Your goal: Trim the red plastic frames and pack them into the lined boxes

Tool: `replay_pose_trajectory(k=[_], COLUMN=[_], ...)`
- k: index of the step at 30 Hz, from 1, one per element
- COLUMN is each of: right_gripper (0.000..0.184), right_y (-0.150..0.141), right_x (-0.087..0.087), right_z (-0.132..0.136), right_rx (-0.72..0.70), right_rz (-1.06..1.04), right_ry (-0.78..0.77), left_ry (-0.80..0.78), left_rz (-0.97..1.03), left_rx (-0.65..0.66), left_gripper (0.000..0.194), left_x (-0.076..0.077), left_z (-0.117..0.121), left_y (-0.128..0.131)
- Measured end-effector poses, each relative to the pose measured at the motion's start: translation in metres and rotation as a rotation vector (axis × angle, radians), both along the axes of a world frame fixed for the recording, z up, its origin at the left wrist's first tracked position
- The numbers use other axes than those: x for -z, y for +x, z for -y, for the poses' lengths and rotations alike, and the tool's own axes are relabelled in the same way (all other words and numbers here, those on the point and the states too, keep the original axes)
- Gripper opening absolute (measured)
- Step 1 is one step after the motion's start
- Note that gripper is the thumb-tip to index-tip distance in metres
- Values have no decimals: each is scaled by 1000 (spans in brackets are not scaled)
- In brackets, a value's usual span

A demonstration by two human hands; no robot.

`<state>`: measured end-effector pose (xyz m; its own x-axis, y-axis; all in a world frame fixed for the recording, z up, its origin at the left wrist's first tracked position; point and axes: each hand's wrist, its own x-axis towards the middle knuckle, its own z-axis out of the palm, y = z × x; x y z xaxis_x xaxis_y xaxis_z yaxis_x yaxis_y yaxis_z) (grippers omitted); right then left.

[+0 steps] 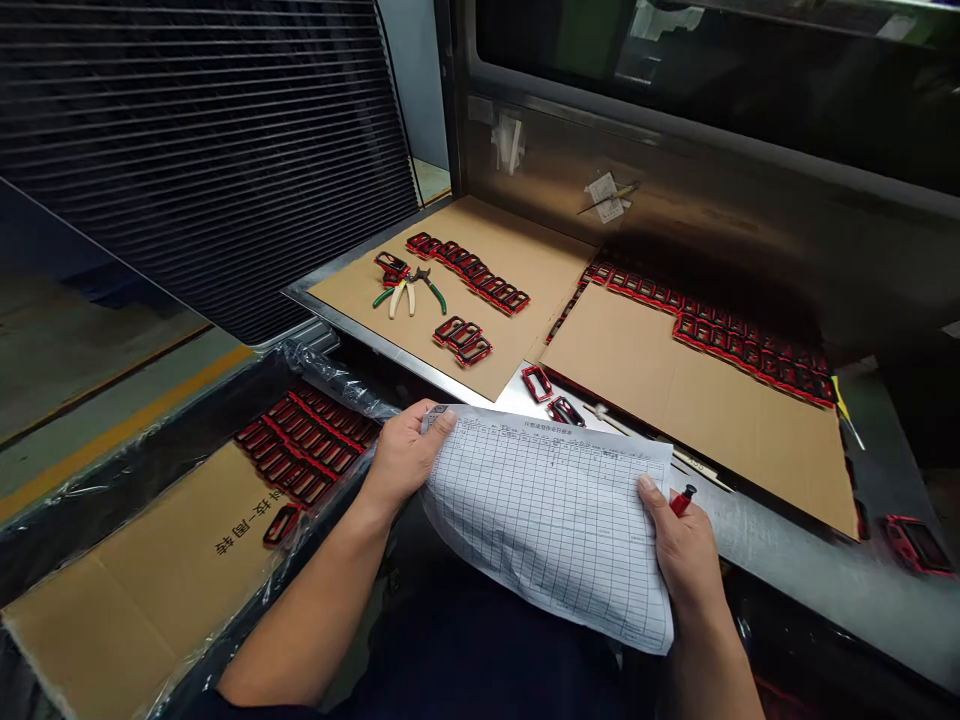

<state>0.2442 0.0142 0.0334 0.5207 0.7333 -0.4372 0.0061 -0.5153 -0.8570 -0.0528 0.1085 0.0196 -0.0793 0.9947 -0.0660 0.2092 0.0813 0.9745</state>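
I hold a printed sheet with a ruled grid [551, 520] over my lap, in front of the metal bench. My left hand [405, 455] grips its upper left corner, thumb on top. My right hand [679, 545] pinches the right edge of the sheet; a red-tipped pen [682, 497] sticks out just above its fingers, and I cannot tell whether the hand holds it.
Rows of red-and-black rectangular frames lie on cardboard sheets on the bench [469, 268] [739, 340]. Green-handled pliers [411, 290] rest on the left cardboard. Two loose frames [551, 395] sit on the bench edge. A plastic-lined box [187, 540] at my left holds more frames [304, 445].
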Motion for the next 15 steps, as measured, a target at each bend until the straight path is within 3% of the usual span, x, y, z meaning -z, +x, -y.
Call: replay_pose_trajectory(k=[15], right_gripper=[50], right_y=[-2], right_x=[2], right_z=[-1], right_rx=[11], right_rz=[-2], right_ry=[99], left_ry=[4], left_rz=[160], left_rx=[34], left_gripper=[49], left_x=[20], left_z=[-1], left_y=[-8])
